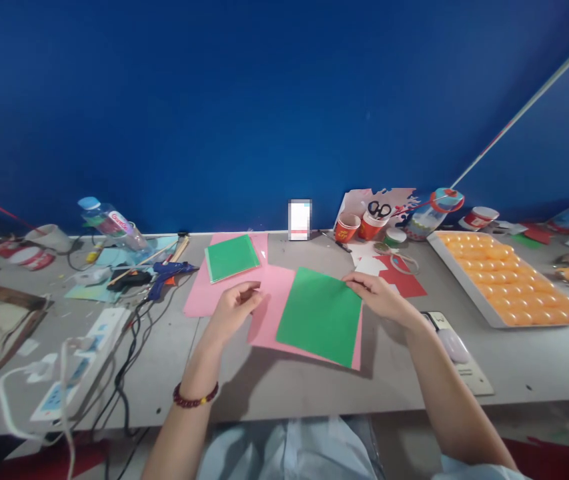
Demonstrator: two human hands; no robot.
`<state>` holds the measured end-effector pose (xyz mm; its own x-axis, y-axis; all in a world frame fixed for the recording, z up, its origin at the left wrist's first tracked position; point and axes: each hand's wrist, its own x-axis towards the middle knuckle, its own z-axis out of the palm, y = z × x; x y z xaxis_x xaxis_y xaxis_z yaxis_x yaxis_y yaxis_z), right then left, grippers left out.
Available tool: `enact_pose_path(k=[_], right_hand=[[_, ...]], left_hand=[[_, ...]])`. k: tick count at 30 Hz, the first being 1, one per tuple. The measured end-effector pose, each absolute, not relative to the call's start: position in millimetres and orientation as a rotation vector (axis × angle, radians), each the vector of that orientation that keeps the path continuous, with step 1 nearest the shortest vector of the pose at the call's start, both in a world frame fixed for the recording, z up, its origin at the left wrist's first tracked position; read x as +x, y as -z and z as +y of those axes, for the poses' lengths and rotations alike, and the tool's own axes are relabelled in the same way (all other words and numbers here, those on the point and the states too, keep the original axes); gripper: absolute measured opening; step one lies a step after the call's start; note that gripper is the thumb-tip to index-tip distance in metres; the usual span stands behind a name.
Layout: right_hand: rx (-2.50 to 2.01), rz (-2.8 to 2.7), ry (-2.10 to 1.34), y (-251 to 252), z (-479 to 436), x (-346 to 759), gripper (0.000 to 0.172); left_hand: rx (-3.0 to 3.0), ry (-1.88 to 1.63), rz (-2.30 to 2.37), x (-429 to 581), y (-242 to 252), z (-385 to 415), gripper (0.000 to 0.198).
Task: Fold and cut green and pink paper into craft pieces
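Note:
A pink paper sheet [265, 313] is tilted up over the table's front, its shadow falling below it. Lying over its right part is a green paper sheet [320, 319]. My right hand [377, 297] pinches the green sheet's upper right corner, with the pink sheet behind it. At the pink sheet's left edge, my left hand [237, 308] has its thumb and fingers closed on the paper; the exact grip is partly hidden. Behind my left hand, a stack of green squares [233, 258] rests on another pink sheet [198, 295] on the table.
Left are a power strip [84, 363], cables, a blue glue gun [167, 277] and a plastic bottle [114, 223]. Red paper cups [347, 228], one holding scissors [379, 210], stand at the back. Right are a tray of orange balls [509, 277] and a phone-like box [471, 373].

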<state>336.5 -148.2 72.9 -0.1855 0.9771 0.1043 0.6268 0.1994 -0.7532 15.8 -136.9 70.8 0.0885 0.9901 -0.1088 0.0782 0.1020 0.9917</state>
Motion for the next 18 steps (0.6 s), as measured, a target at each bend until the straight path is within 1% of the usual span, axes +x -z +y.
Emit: enact_pose_path(k=[3, 5, 11, 18], right_hand=[[-1.489, -1.985, -0.8, -67, -144, 337, 0.028], [-1.507, -1.987, -0.767, -62, -141, 336, 0.028], [-1.611, -1.925, -0.623, -42, -130, 352, 0.028], [-1.723, -1.89, -0.596, -21, -106, 400, 0.027]], left_hand=[[1.239, -0.973, 1.189, 20, -56, -145, 0.032], [1.229, -0.981, 1.196, 21, -46, -148, 0.03], [1.151, -1.072, 1.271, 11, -23, -153, 0.032], [1.028, -1.286, 1.537, -25, -15, -164, 0.037]])
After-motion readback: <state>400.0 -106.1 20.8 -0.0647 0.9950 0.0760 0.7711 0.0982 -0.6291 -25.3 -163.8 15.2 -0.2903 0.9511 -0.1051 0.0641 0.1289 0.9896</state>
